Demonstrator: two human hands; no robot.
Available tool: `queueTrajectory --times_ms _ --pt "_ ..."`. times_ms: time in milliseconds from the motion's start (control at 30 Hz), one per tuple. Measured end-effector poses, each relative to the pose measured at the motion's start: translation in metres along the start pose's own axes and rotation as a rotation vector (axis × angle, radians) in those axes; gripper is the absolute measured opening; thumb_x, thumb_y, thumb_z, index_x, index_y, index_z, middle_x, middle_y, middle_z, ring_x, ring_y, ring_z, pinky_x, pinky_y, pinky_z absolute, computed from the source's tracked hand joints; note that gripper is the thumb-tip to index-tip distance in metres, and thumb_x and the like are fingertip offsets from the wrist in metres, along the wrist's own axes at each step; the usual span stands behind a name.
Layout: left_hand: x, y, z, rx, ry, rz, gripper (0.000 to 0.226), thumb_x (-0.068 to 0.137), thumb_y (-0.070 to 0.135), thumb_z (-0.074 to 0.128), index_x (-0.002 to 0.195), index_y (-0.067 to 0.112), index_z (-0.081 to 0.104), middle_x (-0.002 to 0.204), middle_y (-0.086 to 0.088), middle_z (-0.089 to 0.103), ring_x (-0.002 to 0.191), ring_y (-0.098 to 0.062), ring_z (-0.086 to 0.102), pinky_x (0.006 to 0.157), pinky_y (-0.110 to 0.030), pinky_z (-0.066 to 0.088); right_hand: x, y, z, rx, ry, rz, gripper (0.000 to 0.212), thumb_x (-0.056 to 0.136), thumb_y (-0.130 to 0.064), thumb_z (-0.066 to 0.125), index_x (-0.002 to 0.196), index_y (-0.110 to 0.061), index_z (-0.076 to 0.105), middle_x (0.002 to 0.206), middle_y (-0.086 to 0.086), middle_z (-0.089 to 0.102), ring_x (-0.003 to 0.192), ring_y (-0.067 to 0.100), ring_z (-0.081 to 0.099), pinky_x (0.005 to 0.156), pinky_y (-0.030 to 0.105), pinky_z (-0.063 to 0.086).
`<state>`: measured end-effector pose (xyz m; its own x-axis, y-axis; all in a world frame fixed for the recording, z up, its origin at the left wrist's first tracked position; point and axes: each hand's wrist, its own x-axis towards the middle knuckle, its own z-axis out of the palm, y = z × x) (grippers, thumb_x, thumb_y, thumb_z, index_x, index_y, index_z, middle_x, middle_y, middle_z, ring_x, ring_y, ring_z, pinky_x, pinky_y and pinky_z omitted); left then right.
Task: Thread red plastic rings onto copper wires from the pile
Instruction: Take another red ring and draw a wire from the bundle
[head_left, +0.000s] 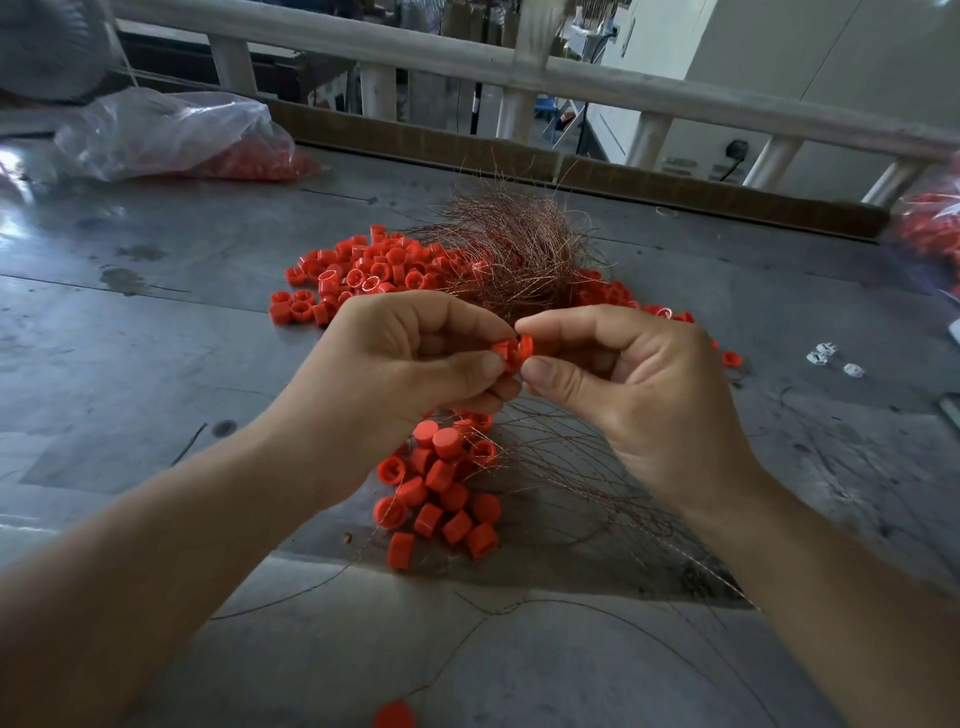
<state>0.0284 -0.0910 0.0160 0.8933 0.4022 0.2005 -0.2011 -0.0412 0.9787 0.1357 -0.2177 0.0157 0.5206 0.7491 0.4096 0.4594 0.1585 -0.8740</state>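
Held red plastic rings (513, 352): 2 pieces pressed together, raised above the grey metal counter (156, 338) at centre of view. Left hand (410, 358): thumb and forefinger pinching the left piece, remaining fingers curled under. Right hand (623, 374): thumb and forefinger pinching the right piece, remaining fingers curled. Wire through the held pieces: cannot tell.

Directly behind the hands: tangled copper wire pile (514, 249), lying partly over the far ring pile (363, 270) spread on the counter. Below the hands: near ring cluster (441, 493), with thin wire strands (582, 488) lying across it and fanning out under the right forearm. Single red ring (395, 716) at the bottom edge.

Far left: clear plastic bag (171, 135) holding red parts. Right of the hands, well apart: 3 small white parts (831, 358). Far side: grey railing (415, 52).
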Motion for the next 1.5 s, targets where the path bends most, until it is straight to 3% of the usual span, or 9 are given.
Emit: queueTrajectory --times_ms 133,400,767,1100,1333,1500 --pt "0.0 0.0001 -0.0003 -0.008 0.002 -0.002 0.018 0.059 0.01 0.064 0.075 0.015 0.07 0.071 -0.01 0.072 0.065 -0.017 0.07 0.057 -0.017 0.053 -0.0001 0.0012 0.0015 -0.006 -0.005 -0.039 0.019 0.067 -0.019 0.068 0.086 -0.022 0.066 0.076 -0.011 0.069 0.074 0.007 0.067 0.067 0.016 0.051" --pt "-0.0007 -0.0012 0.0007 0.008 0.016 0.009 0.016 0.059 0.011 0.064 0.07 0.019 0.071 0.067 -0.008 0.071 0.06 -0.016 0.069 0.055 -0.016 0.052 -0.001 0.0024 0.0014 -0.095 -0.001 -0.096 0.019 0.069 -0.018 0.069 0.087 -0.024 0.066 0.086 -0.008 0.069 0.078 0.008 0.068 0.07 0.019 0.053" --pt "-0.0025 -0.0011 0.0027 0.035 -0.017 0.0 0.019 0.059 0.01 0.062 0.076 0.014 0.068 0.066 -0.007 0.071 0.06 -0.014 0.069 0.055 -0.015 0.052 -0.0012 -0.0004 0.0002 -0.156 -0.004 -0.097 0.02 0.066 -0.011 0.073 0.082 -0.021 0.067 0.081 -0.006 0.069 0.072 0.007 0.068 0.067 0.019 0.054" --pt "-0.0052 -0.0031 0.0016 0.019 -0.047 0.016 0.021 0.058 0.013 0.063 0.076 0.017 0.074 0.067 -0.009 0.071 0.062 -0.018 0.07 0.055 -0.018 0.053 -0.0065 -0.0047 0.0032 -0.269 0.054 -0.202 0.021 0.064 -0.019 0.072 0.084 -0.022 0.065 0.077 -0.015 0.064 0.073 0.004 0.066 0.065 0.016 0.053" --pt "-0.0025 -0.0016 -0.001 -0.078 -0.075 -0.053 0.026 0.055 0.015 0.065 0.079 0.012 0.073 0.068 -0.011 0.071 0.063 -0.017 0.07 0.055 -0.018 0.053 -0.0027 -0.0034 -0.001 -0.223 0.007 -0.2 0.023 0.066 -0.021 0.071 0.088 -0.019 0.066 0.08 -0.012 0.065 0.075 0.002 0.065 0.067 0.014 0.05" --pt "-0.0026 0.0002 -0.0046 -0.122 -0.19 -0.072 0.028 0.055 0.013 0.08 0.083 0.017 0.074 0.07 -0.01 0.071 0.065 -0.019 0.07 0.056 -0.02 0.054 -0.0016 -0.0032 -0.0024 -0.129 -0.071 -0.125 0.023 0.067 -0.028 0.069 0.089 -0.027 0.064 0.075 -0.01 0.063 0.072 0.006 0.064 0.068 0.018 0.052"
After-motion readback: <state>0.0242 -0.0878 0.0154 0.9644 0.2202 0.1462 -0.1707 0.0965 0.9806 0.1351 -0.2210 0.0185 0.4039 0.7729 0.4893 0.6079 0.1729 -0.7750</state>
